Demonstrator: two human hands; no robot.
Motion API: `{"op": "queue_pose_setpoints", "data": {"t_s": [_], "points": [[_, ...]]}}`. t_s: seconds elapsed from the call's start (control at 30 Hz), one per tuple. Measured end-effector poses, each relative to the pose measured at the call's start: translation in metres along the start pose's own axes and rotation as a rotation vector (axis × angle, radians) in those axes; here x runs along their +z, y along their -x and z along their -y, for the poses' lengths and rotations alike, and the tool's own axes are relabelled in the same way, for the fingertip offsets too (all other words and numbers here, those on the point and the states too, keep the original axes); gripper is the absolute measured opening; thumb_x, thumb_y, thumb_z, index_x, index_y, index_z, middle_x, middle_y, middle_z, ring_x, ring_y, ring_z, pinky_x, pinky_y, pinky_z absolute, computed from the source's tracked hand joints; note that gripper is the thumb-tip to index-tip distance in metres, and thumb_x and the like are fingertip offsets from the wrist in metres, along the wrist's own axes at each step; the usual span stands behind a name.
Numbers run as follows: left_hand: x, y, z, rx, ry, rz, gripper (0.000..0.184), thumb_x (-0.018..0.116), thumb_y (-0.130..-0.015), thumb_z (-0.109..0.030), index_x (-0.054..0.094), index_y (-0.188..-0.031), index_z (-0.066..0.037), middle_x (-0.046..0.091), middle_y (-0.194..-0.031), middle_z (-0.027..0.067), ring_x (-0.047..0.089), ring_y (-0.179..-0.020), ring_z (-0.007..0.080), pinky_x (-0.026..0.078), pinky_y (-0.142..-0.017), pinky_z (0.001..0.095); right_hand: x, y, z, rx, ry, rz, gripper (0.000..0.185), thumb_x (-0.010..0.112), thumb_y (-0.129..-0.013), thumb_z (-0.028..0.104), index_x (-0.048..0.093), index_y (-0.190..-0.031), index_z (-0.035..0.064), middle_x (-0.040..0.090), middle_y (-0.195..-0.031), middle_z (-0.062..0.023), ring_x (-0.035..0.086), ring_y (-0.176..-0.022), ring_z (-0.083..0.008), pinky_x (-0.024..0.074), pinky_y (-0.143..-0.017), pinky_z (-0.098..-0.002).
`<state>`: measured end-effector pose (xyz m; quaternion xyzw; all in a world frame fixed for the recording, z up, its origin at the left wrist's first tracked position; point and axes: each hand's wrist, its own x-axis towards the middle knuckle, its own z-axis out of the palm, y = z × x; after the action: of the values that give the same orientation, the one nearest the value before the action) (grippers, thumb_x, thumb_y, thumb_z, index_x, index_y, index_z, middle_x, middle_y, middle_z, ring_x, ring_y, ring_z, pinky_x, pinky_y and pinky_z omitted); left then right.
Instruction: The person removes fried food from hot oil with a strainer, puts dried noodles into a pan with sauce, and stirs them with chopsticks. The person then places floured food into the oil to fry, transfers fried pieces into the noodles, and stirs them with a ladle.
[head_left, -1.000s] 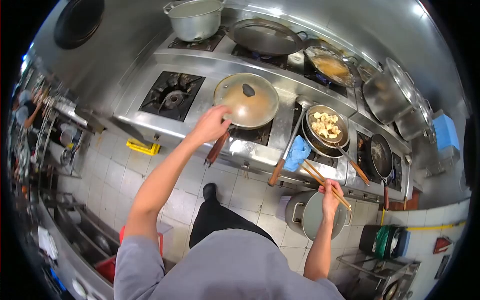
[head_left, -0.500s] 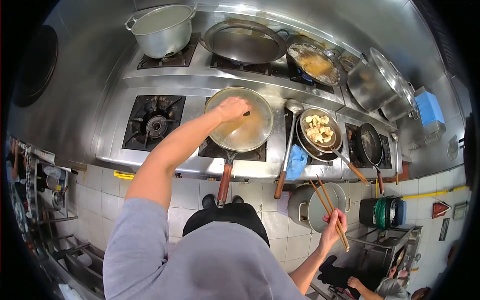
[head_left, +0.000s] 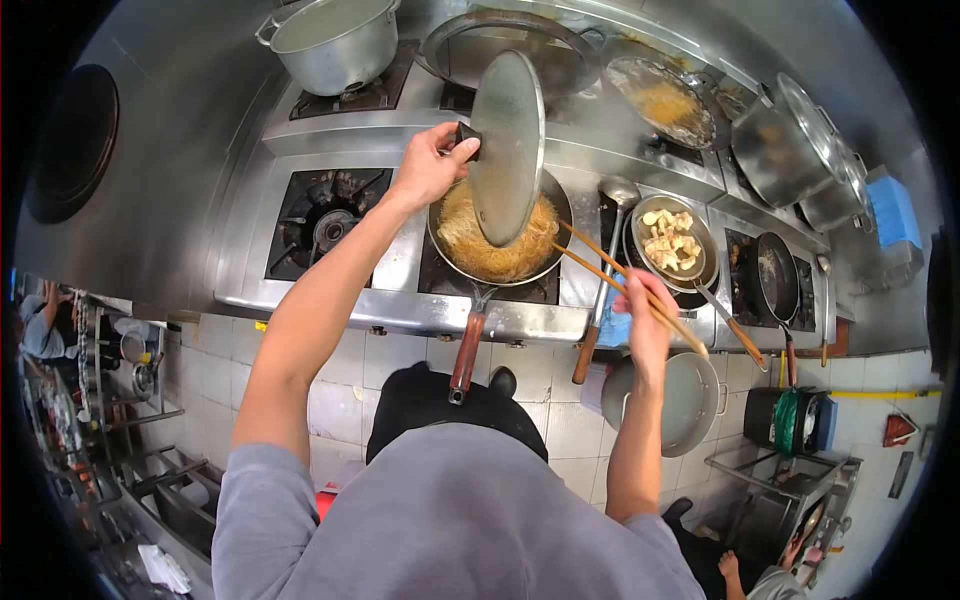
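Note:
My left hand (head_left: 436, 165) grips the dark knob of a glass lid (head_left: 506, 150), which is tilted on edge above a frying pan (head_left: 470, 345). Thin brown noodles (head_left: 500, 245) fill that pan, partly hidden behind the lid. Closed around a pair of long wooden chopsticks (head_left: 605, 262), my right hand (head_left: 648, 318) is to the right of the pan. The chopstick tips reach the pan's right rim; whether they touch the noodles I cannot tell.
A strainer of pale chunks (head_left: 670, 243) rests over a pan on the right, beside a ladle (head_left: 604, 280). Oil bubbles in a back pan (head_left: 662, 100). Large pots (head_left: 335, 45) stand behind. A grey pot (head_left: 668, 405) sits below the stove edge. Another person (head_left: 770, 575) is at lower right.
My left hand has lifted the lid off the pan and tipped it upright, uncovering the noodles. My right hand has brought the chopsticks up and left to the pan.

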<state>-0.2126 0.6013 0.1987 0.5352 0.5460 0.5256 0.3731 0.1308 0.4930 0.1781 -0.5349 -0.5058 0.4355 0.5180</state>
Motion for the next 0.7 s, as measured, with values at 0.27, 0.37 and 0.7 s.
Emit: {"op": "queue_pose_setpoints", "data": {"t_s": [0.27,0.37,0.7], "points": [[-0.036,-0.003,-0.006,-0.047,-0.026,-0.018,0.038,0.069,-0.087,-0.027,0.063,-0.112,0.001,0.067,-0.086,0.0076,0.062,-0.066,0.0123,0.051,-0.06,0.0255,0.122,-0.055,-0.05,0.134,0.069,0.245,0.017,0.055,-0.092,0.011,0.065,-0.096,-0.0021,0.064,-0.075,-0.0074,0.061,-0.057,-0.0125,0.052,-0.051,-0.0256],[-0.039,-0.011,-0.01,-0.055,0.129,0.024,0.038,0.069,-0.087,-0.026,0.062,-0.112,0.002,0.068,-0.088,0.0088,0.063,-0.067,0.0127,0.052,-0.061,0.0259,0.126,-0.061,-0.035,0.162,0.2,0.317,0.018,0.056,-0.092,0.012,0.065,-0.096,-0.0024,0.064,-0.073,-0.0079,0.061,-0.058,-0.0125,0.052,-0.052,-0.0252],[-0.026,-0.021,-0.062,-0.077,0.221,0.097,0.035,0.067,-0.089,-0.026,0.063,-0.105,0.005,0.065,-0.088,0.0101,0.062,-0.068,0.0139,0.054,-0.061,0.0262,0.122,-0.058,-0.034,-0.013,0.293,0.105,0.023,0.056,-0.094,0.018,0.065,-0.095,-0.0025,0.064,-0.068,-0.0079,0.063,-0.058,-0.0136,0.0532,-0.053,-0.0262]]}}
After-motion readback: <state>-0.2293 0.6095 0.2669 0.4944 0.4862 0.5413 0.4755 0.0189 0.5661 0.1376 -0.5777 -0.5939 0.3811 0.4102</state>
